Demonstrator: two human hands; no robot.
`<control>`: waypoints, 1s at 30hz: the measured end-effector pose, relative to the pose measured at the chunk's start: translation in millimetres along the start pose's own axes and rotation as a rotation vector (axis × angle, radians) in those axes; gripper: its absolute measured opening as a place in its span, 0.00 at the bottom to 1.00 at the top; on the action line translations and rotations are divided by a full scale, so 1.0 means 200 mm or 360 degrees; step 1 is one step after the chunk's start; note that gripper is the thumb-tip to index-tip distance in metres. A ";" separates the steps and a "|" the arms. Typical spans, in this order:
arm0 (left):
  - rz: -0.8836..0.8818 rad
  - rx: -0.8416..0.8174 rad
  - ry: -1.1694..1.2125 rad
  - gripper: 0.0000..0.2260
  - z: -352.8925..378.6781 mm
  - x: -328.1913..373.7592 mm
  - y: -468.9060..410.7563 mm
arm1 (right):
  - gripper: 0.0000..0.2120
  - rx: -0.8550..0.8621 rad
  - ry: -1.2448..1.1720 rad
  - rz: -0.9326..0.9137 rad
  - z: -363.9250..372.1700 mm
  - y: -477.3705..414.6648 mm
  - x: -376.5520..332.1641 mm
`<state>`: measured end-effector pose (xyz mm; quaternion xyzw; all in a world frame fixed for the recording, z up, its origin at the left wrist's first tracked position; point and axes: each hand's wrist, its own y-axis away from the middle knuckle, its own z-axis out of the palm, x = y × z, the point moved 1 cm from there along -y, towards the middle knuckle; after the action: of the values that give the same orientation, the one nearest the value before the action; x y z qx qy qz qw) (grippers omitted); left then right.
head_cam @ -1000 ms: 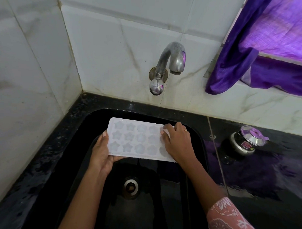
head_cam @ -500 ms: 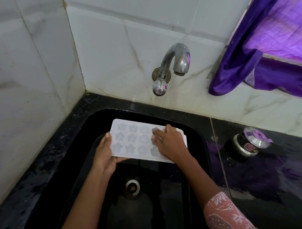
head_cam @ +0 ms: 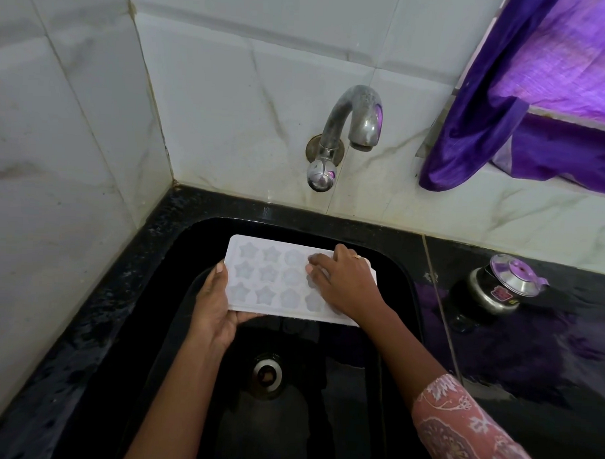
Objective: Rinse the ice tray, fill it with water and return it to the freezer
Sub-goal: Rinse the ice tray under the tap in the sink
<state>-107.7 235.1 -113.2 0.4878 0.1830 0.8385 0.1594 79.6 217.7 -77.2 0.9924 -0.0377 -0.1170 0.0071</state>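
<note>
A white ice tray (head_cam: 268, 279) with star and flower shaped cells is held level over the black sink (head_cam: 405, 288). My left hand (head_cam: 216, 305) grips its left near corner from below, thumb on the rim. My right hand (head_cam: 344, 282) lies flat on the tray's right half, fingers spread over the cells and hiding them. A steel tap (head_cam: 356, 118) juts from the tiled wall above the tray; no water runs from it.
The sink's drain (head_cam: 267, 374) lies below the tray. A small steel lidded pot (head_cam: 501, 287) stands on the black counter (head_cam: 530, 357) to the right. A purple curtain (head_cam: 525, 99) hangs at the upper right. White tiled walls close the left and back.
My right hand has slid leftward across the tray's top, from its right end toward the middle cells. The left hand keeps its hold; the tray stays over the sink.
</note>
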 end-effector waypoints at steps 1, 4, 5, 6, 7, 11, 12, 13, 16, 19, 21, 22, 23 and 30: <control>0.0006 0.0005 0.0003 0.15 0.00 0.00 0.00 | 0.17 -0.0011 -0.0013 -0.0015 0.00 0.00 0.00; 0.0007 0.0007 0.0014 0.14 0.00 0.00 0.00 | 0.16 -0.0028 -0.0029 -0.0049 0.01 0.01 0.00; 0.0005 0.0004 0.0014 0.14 0.00 0.00 0.00 | 0.16 -0.0014 -0.0010 -0.0053 0.00 0.01 0.00; 0.0003 0.0003 0.0013 0.14 0.00 0.00 0.00 | 0.16 0.0013 0.0019 -0.0053 -0.01 0.01 0.00; 0.0003 0.0003 0.0012 0.13 0.00 0.00 0.00 | 0.16 0.0058 0.0045 -0.0051 -0.02 0.01 0.00; 0.0023 -0.0004 -0.0002 0.12 0.01 0.00 -0.01 | 0.14 0.0194 0.0007 -0.0152 -0.06 0.01 -0.04; 0.0024 -0.0004 -0.0007 0.12 0.01 0.00 -0.01 | 0.15 0.0150 0.0007 -0.0195 -0.06 0.00 -0.06; 0.0021 -0.0005 -0.0009 0.12 0.02 0.00 -0.01 | 0.15 0.0087 0.0024 -0.0221 -0.05 -0.01 -0.08; 0.0008 -0.0007 -0.0006 0.14 0.02 -0.02 0.00 | 0.17 -0.0035 0.0067 -0.0194 -0.01 -0.03 -0.10; 0.0009 -0.0003 0.0001 0.14 0.02 -0.02 0.00 | 0.17 -0.0064 0.0033 -0.0155 0.01 -0.04 -0.11; 0.0015 0.0007 0.0012 0.13 0.03 -0.02 0.00 | 0.17 -0.0077 0.0003 -0.0154 0.02 -0.04 -0.11; 0.0019 0.0012 0.0010 0.13 0.02 -0.02 0.00 | 0.17 -0.0075 0.0000 -0.0155 0.02 -0.04 -0.11; 0.0021 0.0013 0.0006 0.13 0.02 -0.01 0.00 | 0.17 -0.0067 0.0008 -0.0161 0.02 -0.04 -0.11; 0.0005 -0.0003 -0.0010 0.14 0.02 -0.02 -0.01 | 0.17 -0.0079 0.0083 -0.0157 0.00 -0.05 -0.07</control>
<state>-102.6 235.4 -115.8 0.4905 0.1808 0.8375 0.1591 67.0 229.5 -74.1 0.9953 0.0144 -0.0922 0.0271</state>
